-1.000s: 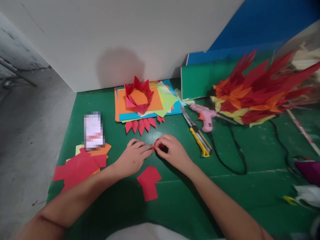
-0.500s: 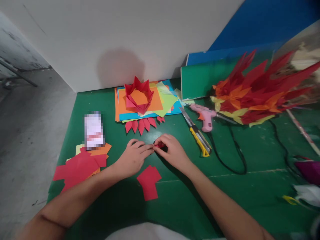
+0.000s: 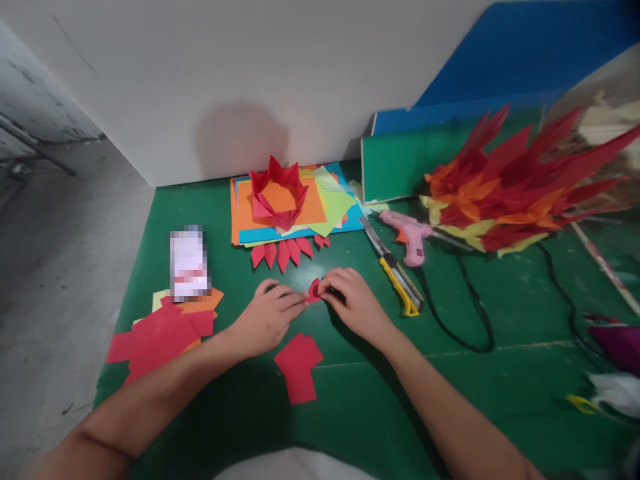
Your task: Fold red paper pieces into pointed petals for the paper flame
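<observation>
My left hand and my right hand meet at the middle of the green table, fingertips pinched together on a small folded red paper piece. Both hands rest low on the table. Just below them lie two loose red paper squares. Behind the hands a row of several folded red petals sits on the table in front of a stack of coloured paper, and a red folded paper crown stands on that stack.
A pile of red and orange cut paper lies at the left beside a white card. A yellow utility knife, a pink glue gun with black cord, and a large red-orange paper flower are at the right.
The red piece between my fingertips has turned up and shows more. My right hand has shifted slightly right. The camera moved a little.
</observation>
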`<state>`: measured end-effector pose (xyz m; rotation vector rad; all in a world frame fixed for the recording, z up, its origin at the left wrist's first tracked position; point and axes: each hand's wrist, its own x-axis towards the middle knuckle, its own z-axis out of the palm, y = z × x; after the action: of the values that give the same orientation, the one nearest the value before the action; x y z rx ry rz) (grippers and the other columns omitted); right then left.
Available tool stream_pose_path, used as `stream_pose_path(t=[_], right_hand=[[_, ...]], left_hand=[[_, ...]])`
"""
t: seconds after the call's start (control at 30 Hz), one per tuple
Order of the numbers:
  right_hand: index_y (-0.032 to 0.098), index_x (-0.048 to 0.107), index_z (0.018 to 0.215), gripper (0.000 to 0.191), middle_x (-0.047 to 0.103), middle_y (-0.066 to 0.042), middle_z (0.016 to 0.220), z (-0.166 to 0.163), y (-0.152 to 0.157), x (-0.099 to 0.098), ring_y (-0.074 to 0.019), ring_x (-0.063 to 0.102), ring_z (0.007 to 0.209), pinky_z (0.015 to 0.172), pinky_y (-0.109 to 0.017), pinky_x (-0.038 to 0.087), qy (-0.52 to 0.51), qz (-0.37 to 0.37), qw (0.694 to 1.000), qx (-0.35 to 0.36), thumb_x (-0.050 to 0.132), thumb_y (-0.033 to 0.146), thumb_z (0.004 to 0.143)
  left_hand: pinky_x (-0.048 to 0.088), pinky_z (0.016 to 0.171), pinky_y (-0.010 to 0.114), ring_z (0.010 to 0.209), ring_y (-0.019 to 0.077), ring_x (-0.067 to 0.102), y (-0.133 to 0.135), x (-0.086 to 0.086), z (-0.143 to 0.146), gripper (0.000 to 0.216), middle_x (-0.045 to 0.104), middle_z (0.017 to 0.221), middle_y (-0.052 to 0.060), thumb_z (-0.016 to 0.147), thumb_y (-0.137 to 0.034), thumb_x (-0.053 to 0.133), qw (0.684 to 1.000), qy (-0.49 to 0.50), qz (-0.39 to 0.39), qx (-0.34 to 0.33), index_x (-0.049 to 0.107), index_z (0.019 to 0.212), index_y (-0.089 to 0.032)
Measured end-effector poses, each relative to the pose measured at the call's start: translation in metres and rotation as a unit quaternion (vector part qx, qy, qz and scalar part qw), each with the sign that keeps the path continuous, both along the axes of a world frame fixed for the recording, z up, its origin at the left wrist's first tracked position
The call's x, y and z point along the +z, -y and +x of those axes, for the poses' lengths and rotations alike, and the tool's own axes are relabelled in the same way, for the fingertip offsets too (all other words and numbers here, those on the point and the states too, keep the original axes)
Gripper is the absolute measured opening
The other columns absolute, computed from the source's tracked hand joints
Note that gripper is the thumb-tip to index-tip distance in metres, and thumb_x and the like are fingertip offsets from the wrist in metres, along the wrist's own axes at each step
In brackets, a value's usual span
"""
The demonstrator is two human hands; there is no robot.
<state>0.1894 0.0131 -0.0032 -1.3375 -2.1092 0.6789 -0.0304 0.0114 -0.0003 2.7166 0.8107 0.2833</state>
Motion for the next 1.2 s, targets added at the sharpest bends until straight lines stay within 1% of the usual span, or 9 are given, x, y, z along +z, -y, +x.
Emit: stream_pose_path(t=[0.13,0.23,0.37,0.47,0.57,0.73,0.97,1.13,1.2], right_hand=[[0.022,0.067,0.08,0.022,0.059,-0.005,0.084,0.0037,-0.0001,-0.0029,-0.0196,0.051,0.084,0.075,-0.034,0.037,0.023,0.031,0.999,0.034,0.05,0.009,0.086],[0.024,0.069,0.08,0.025,0.059,-0.004,0.084,0.0057,-0.0006,-0.0046,-0.0199,0.05,0.086,0.075,-0.035,0.037,0.034,0.045,0.996,0.063,0.05,0.008,0.086],[0.022,0.066,0.081,0.022,0.061,-0.004,0.085,0.006,-0.0014,-0.0046,-0.0197,0.051,0.086,0.076,-0.036,0.037,0.023,0.04,0.998,0.048,0.049,0.01,0.087],[0.021,0.064,0.079,0.022,0.062,-0.004,0.084,0.0053,-0.0018,-0.004,-0.0194,0.051,0.084,0.076,-0.035,0.039,0.006,0.022,0.999,0.043,0.048,0.009,0.086],[0.021,0.065,0.077,0.023,0.061,-0.004,0.083,0.0053,-0.0017,-0.0045,-0.0193,0.051,0.083,0.074,-0.035,0.039,0.002,0.02,0.999,0.044,0.048,0.007,0.085],[0.023,0.067,0.072,0.028,0.058,-0.004,0.081,0.0069,-0.0016,-0.0071,-0.0192,0.051,0.083,0.075,-0.035,0.038,0.006,0.024,0.998,0.052,0.049,0.004,0.081],[0.024,0.071,0.075,0.03,0.058,-0.004,0.081,0.0099,-0.0021,-0.0064,-0.0187,0.051,0.081,0.073,-0.035,0.038,0.005,0.04,0.997,0.063,0.048,0.004,0.081],[0.026,0.072,0.081,0.029,0.058,-0.004,0.081,0.0095,0.0005,-0.0008,-0.0179,0.05,0.081,0.073,-0.034,0.037,0.048,0.068,0.987,0.138,0.048,0.009,0.084],[0.026,0.072,0.08,0.027,0.058,-0.004,0.08,0.0109,0.0004,0.0005,-0.0174,0.05,0.08,0.074,-0.034,0.036,0.059,0.073,0.985,0.146,0.049,0.011,0.085]], left_hand=[[0.024,0.103,0.043,0.109,0.0189,0.05,0.0029,-0.0022,0.0012,0.037,0.063,0.119,0.004,0.09,-0.015,0.043,0.999,0.001,0.001,-0.037,0.054,0.124,-0.021],[0.024,0.106,0.043,0.112,0.0186,0.05,0.0041,-0.0023,0.0024,0.036,0.062,0.119,0.005,0.09,-0.014,0.042,0.999,0.001,-0.006,-0.037,0.053,0.124,-0.02],[0.019,0.112,0.044,0.127,0.0189,0.04,0.0031,-0.0017,0.0032,0.035,0.059,0.124,0.005,0.09,-0.012,0.042,0.999,0.007,-0.008,-0.05,0.054,0.122,-0.02],[0.02,0.112,0.046,0.136,0.0209,0.03,0.0016,-0.001,0.0026,0.036,0.053,0.131,0.007,0.088,-0.011,0.045,0.999,-0.003,-0.012,-0.044,0.056,0.12,-0.022],[0.022,0.111,0.049,0.137,0.0237,0.03,0.0001,0.0003,0.0011,0.036,0.049,0.135,0.008,0.086,-0.014,0.048,0.999,-0.011,-0.014,-0.039,0.057,0.12,-0.024],[0.02,0.112,0.05,0.135,0.0238,0.032,-0.0015,0.0007,-0.0006,0.036,0.053,0.131,0.006,0.088,-0.017,0.048,0.999,-0.007,-0.007,-0.053,0.056,0.123,-0.025],[0.02,0.11,0.051,0.134,0.0243,0.033,-0.0008,0.0009,-0.0004,0.037,0.053,0.131,0.005,0.088,-0.017,0.048,0.999,-0.001,-0.011,-0.039,0.058,0.122,-0.029],[0.017,0.11,0.054,0.135,0.0257,0.031,0.0016,0.001,-0.0015,0.035,0.052,0.131,0.004,0.088,-0.019,0.05,1.0,-0.008,-0.022,-0.012,0.06,0.118,-0.033],[0.018,0.108,0.055,0.136,0.0273,0.029,0.0023,0.0013,-0.0017,0.035,0.05,0.132,0.005,0.087,-0.02,0.051,1.0,-0.01,-0.021,0.006,0.06,0.118,-0.035]])
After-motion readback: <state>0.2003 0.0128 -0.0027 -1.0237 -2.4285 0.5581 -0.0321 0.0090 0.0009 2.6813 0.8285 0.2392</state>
